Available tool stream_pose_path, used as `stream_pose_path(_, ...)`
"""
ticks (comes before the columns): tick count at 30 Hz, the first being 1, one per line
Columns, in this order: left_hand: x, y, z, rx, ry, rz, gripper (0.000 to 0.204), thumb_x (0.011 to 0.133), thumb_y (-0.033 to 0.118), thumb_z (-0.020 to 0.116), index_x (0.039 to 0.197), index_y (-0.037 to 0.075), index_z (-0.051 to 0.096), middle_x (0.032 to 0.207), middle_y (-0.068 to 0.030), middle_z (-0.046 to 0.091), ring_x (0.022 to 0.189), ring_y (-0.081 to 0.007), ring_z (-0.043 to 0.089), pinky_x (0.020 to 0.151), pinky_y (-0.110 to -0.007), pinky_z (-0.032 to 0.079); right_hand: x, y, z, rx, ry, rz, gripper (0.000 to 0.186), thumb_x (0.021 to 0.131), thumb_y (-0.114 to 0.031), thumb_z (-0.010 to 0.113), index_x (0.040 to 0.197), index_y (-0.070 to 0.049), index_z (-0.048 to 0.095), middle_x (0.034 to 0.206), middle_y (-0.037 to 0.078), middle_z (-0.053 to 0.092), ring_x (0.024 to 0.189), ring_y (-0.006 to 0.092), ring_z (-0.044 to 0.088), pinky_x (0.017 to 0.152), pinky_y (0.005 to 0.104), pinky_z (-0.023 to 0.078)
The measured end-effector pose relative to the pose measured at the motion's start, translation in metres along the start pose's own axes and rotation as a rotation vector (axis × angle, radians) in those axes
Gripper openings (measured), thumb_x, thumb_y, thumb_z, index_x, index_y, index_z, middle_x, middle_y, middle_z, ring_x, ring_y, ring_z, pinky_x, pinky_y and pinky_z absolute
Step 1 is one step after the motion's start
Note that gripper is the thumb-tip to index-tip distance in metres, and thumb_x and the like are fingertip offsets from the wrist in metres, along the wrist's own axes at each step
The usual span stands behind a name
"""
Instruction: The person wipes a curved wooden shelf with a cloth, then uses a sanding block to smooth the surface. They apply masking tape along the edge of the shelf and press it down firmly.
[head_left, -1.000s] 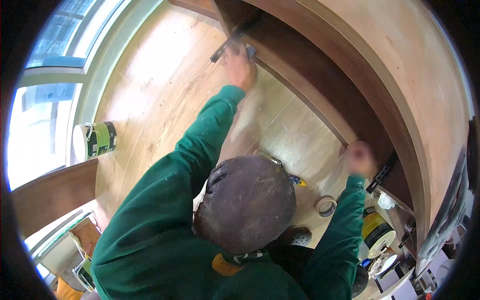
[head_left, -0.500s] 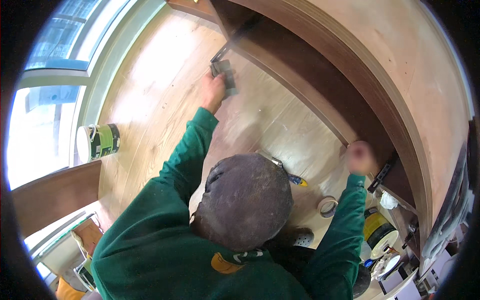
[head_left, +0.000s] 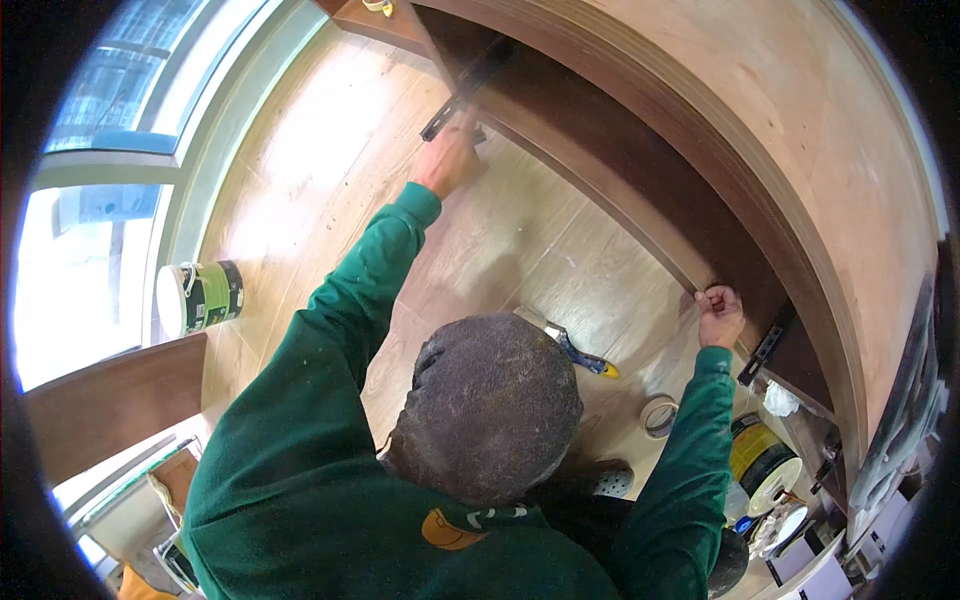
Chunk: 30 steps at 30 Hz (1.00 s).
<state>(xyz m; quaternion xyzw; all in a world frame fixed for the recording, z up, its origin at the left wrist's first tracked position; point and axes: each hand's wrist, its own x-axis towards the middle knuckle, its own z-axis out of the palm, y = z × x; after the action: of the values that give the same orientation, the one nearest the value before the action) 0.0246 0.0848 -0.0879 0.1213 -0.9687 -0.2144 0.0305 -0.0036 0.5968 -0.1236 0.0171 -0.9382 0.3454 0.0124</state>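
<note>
My left hand (head_left: 449, 155), blurred, is closed round a grey flat piece (head_left: 478, 134), mostly hidden behind it, at the outer end of a black slotted metal rail (head_left: 464, 92) on the brown cabinet. My right hand (head_left: 719, 318) pinches the lower edge of the long brown board (head_left: 610, 200), with a second black rail (head_left: 766, 346) just beyond it. On the pale wood-look floor (head_left: 300, 170) between my arms lie a blue-and-yellow-handled brush (head_left: 580, 352) and, near my right forearm, a tape roll (head_left: 659, 416).
A dusty grey cap (head_left: 490, 400) fills the lower middle. A white-lidded bucket (head_left: 200, 298) stands by the window (head_left: 95, 260), beside a brown panel (head_left: 120, 400). At lower right are a yellow-and-black can (head_left: 762, 460), white crumpled material (head_left: 780, 397) and clutter.
My left hand moved down and left, showing the grey flat piece, then went back up toward the rail's end, turning so the piece is mostly hidden. My right hand stays on the board's edge.
</note>
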Motion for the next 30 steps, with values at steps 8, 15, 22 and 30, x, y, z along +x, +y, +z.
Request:
stream_pose_path(8,-0.002,-0.022,0.02,-0.034,0.039,0.09,0.046,0.081,0.005,0.05,0.127,0.004,0.052,0.082,-0.0271,0.065,0.072,-0.0393,0.066,0.065,-0.046,0.052,-0.001,-0.006,0.0,-0.001,-0.022,0.043,0.018,0.071,-0.003,0.079,0.078,-0.007,0.063,0.074,0.001,0.054,0.065,0.0112,0.052,0.061,0.0277,0.046)
stream_pose_path(15,-0.002,-0.021,0.003,-0.765,0.211,-0.423,0.024,0.092,0.019,0.057,0.101,0.0,0.068,0.077,-0.0085,0.07,0.061,-0.0159,0.064,0.058,-0.032,0.051,-0.001,0.001,0.003,0.051,-0.001,-0.008,0.019,0.07,-0.004,0.08,0.079,-0.007,0.063,0.073,0.002,0.055,0.064,0.0133,0.054,0.06,0.0286,0.046)
stream_pose_path(22,0.034,-0.029,-0.089,-0.015,0.552,0.036,0.032,0.087,0.036,0.067,0.094,0.005,0.068,0.076,-0.0173,0.065,0.071,-0.0346,0.064,0.064,-0.041,0.049,0.0,-0.003,0.0,0.0,-0.017,0.03,0.018,0.071,-0.007,0.079,0.077,-0.008,0.062,0.071,0.002,0.055,0.066,0.0141,0.053,0.063,0.0293,0.047)
stream_pose_path(30,0.051,-0.036,-0.051,0.241,0.465,0.054,0.023,0.08,0.03,0.069,0.092,0.011,0.066,0.088,-0.0105,0.067,0.078,-0.0314,0.066,0.067,-0.042,0.053,-0.002,-0.011,-0.002,-0.031,0.01,-0.024,0.016,0.072,-0.007,0.079,0.078,-0.007,0.063,0.071,0.001,0.055,0.064,0.0116,0.052,0.06,0.0279,0.046)
